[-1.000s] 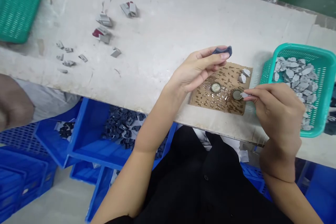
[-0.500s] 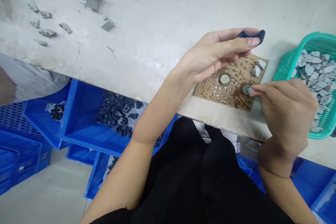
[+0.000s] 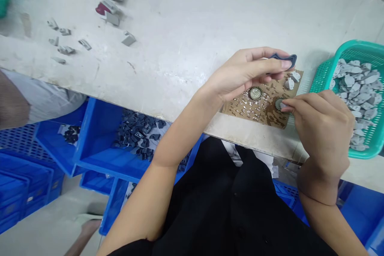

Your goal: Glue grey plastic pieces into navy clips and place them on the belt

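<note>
Left hand [image 3: 240,76] pinches dark blue piece [image 3: 285,59] above brown card [image 3: 264,102]; right hand [image 3: 321,126] fingers closed on small grey piece [image 3: 282,105] at bottle cap [image 3: 278,104] on card, beside green basket [image 3: 327,74]

A cardboard sheet [image 3: 264,108] lay on the table [image 3: 192,28] at its near edge, with two bottle caps [image 3: 255,93] and two small pieces [image 3: 292,81] on it. Just right of the sheet sat a basket [image 3: 322,76] with a heap of pieces [image 3: 358,96] in it. The left hand [image 3: 243,74] hung above the sheet's far side; the right hand [image 3: 321,128] was at its right end. Far left on the table lay scattered bits [image 3: 64,44]. Bins [image 3: 99,136] stood below the table, one with parts [image 3: 139,136] in it.
</note>
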Motion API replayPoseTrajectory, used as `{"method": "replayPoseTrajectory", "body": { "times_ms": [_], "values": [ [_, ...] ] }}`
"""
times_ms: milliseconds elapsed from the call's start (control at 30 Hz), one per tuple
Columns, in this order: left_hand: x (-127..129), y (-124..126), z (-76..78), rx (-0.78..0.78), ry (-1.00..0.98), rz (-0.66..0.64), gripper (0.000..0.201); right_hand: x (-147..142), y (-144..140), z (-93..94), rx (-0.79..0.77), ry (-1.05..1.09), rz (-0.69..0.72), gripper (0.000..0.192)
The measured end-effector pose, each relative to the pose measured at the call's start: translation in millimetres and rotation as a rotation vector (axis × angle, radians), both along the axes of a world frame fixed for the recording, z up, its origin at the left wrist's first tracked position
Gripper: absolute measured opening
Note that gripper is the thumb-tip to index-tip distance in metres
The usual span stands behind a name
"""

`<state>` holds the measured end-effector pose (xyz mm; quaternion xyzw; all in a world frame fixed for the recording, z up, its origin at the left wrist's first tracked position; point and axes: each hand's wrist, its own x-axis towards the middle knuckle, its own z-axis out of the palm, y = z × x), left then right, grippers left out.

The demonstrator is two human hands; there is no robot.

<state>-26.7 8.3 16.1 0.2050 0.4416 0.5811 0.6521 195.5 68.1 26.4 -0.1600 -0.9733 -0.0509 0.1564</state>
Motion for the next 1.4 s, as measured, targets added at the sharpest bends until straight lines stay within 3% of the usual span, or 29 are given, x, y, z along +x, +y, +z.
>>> {"method": "replayPoseTrajectory", "body": {
  "times_ms": [133,267,367,433,733,1400],
  "values": [
    [3,0,-5.6,0.006,-0.024,-0.029,0.024,1,-1,1.1,-0.129,0.184,-0.088,0.013],
    [8,-2,-6.4,0.034,-0.073,-0.078,0.027,4,1,-1.3,-0.24,0.577,-0.198,0.003],
    [14,-3,-5.7,0.056,-0.156,-0.19,0.033,4,5,-5.6,-0.229,0.852,-0.167,0.005],
    [18,-4,-6.0,0.073,-0.195,-0.249,0.036,3,7,-6.7,-0.206,0.926,-0.126,0.009],
    [32,-5,-10.2,0.077,-0.24,-0.347,0.038,5,-2,3.1,-0.103,0.826,-0.055,0.021],
    [31,-10,-10.8,0.105,-0.151,-0.343,0.032,6,-7,6.1,-0.157,0.71,-0.056,0.035]
  ]
}}
